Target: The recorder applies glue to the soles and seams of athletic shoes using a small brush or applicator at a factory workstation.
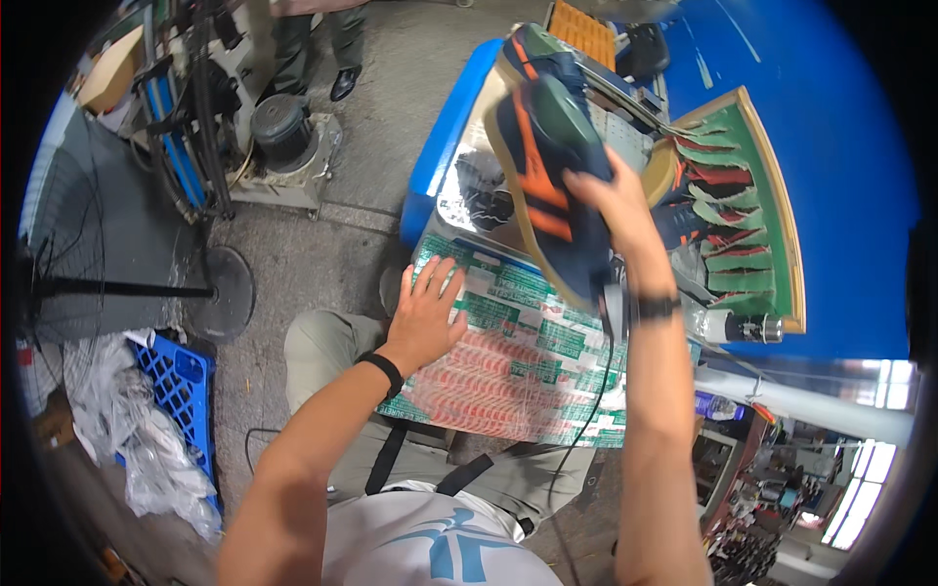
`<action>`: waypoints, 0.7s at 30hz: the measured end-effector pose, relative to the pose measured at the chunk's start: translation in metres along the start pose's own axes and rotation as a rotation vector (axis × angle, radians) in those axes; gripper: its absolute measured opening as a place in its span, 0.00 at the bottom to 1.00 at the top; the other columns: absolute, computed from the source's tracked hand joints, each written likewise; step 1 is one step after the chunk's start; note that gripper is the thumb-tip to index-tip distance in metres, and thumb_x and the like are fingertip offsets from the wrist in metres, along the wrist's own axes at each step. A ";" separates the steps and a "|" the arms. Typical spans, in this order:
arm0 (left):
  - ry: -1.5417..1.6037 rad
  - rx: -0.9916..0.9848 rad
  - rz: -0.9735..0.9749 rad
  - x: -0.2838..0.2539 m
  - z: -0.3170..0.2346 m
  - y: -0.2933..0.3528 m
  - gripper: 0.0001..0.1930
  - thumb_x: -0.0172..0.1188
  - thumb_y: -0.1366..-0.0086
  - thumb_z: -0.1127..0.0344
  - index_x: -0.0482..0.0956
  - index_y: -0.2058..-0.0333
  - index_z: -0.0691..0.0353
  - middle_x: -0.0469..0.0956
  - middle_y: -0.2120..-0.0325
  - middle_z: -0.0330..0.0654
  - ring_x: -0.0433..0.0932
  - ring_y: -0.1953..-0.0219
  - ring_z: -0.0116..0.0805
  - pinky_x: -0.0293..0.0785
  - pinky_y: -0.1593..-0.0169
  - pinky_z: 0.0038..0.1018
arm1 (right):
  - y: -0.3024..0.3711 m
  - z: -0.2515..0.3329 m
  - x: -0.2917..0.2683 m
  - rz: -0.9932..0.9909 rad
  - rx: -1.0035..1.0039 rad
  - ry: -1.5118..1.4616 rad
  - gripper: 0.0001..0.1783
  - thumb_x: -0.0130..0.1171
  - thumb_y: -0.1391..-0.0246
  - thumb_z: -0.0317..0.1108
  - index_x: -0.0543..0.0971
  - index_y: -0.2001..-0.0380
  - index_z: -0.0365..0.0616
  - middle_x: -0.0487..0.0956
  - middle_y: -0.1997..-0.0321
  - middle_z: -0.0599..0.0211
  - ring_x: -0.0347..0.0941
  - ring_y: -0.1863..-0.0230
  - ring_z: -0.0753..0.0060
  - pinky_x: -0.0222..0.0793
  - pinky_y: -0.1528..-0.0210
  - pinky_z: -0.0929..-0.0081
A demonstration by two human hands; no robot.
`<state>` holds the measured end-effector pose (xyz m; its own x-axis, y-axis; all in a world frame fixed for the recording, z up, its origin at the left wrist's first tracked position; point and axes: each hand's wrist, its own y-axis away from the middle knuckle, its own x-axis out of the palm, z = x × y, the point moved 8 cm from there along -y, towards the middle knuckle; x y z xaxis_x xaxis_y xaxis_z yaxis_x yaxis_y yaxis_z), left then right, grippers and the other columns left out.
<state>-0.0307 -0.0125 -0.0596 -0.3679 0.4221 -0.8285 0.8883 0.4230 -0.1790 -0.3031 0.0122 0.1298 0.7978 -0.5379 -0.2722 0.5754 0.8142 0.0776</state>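
Observation:
My right hand point(625, 210) grips a dark navy shoe point(532, 181) with orange stripes, a green lining and a tan sole, held up over the work surface. Just behind it is a similar shoe point(532, 44), partly covered by the first. My left hand point(422, 317) lies with fingers spread on a green, white and red printed sheet point(498, 391) that reaches over my lap. A thin black cord point(598, 396) crosses the sheet near my right forearm. The palm side of my right hand is hidden.
Right of the shoes stands a wood-edged green frame point(782, 215) with a fringe of torn strips. A blue-sided bin point(454, 127) borders the work surface. Leftward are a fan base point(223, 293), a blue crate point(191, 391) with plastic bags, and a motor point(283, 127). A person's legs point(347, 44) show beyond.

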 end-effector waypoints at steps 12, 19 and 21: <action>-0.006 -0.016 0.058 0.010 0.003 -0.003 0.37 0.65 0.30 0.57 0.69 0.25 0.61 0.63 0.24 0.50 0.54 0.17 0.53 0.46 0.16 0.62 | -0.025 -0.073 0.000 -0.402 -0.234 0.983 0.75 0.81 0.51 0.62 0.49 0.13 0.42 0.63 0.20 0.32 0.61 0.19 0.32 0.54 0.20 0.35; -0.034 -0.030 0.060 0.010 0.002 -0.005 0.38 0.65 0.30 0.57 0.67 0.24 0.61 0.62 0.23 0.52 0.54 0.17 0.55 0.45 0.16 0.63 | -0.042 -0.084 -0.008 -0.321 -0.314 1.023 0.74 0.80 0.47 0.64 0.42 0.11 0.63 0.56 0.15 0.31 0.53 0.15 0.29 0.46 0.21 0.18; -0.019 -0.026 0.067 0.009 0.000 -0.004 0.38 0.65 0.30 0.58 0.68 0.24 0.61 0.62 0.23 0.53 0.54 0.17 0.55 0.45 0.17 0.64 | -0.062 -0.081 -0.016 -0.313 -0.320 1.052 0.73 0.81 0.47 0.63 0.42 0.11 0.65 0.56 0.15 0.32 0.53 0.15 0.30 0.47 0.21 0.18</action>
<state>-0.0381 -0.0103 -0.0661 -0.3023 0.4353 -0.8480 0.9032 0.4151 -0.1089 -0.3666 -0.0122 0.0520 -0.0052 -0.3999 -0.9165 0.5295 0.7764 -0.3418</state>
